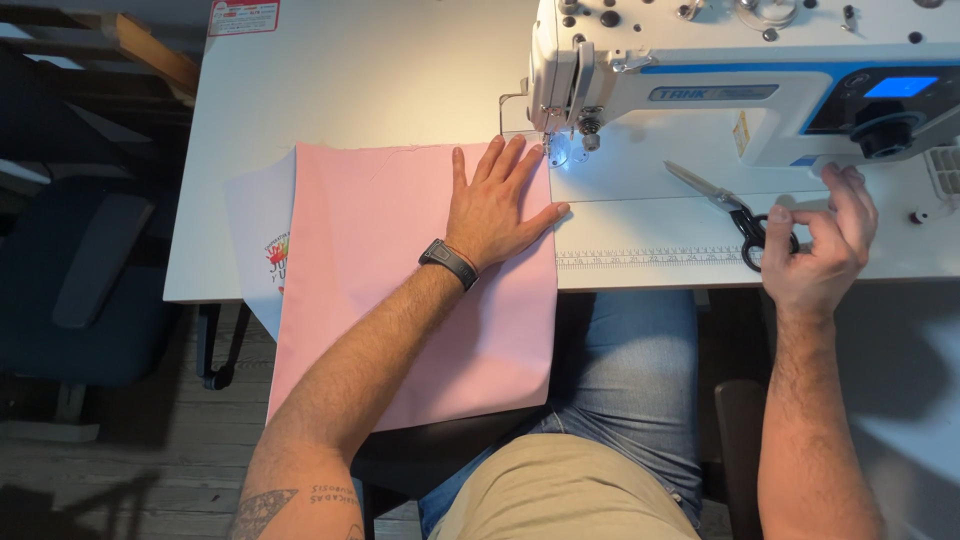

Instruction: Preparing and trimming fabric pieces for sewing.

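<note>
The left hand [498, 205] lies flat, fingers spread, on the pink fabric [400, 280], pinning its upper right corner beside the presser foot [556, 150] of the white sewing machine [740, 80] so the cloth stays square while its lower part hangs off the table [380, 90]. The right hand [822, 240] is loosely curled, gripping nothing, just beside the black-handled scissors [735, 210], which lie within easy reach.

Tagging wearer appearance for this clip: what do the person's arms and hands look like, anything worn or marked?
Both forearms are bare, no sleeves or gloves. The left hand has a dark rectangular wristwatch on a black strap at the wrist, and a dark tattoo with lettering shows on the left forearm. The right hand wears nothing visible.
</note>
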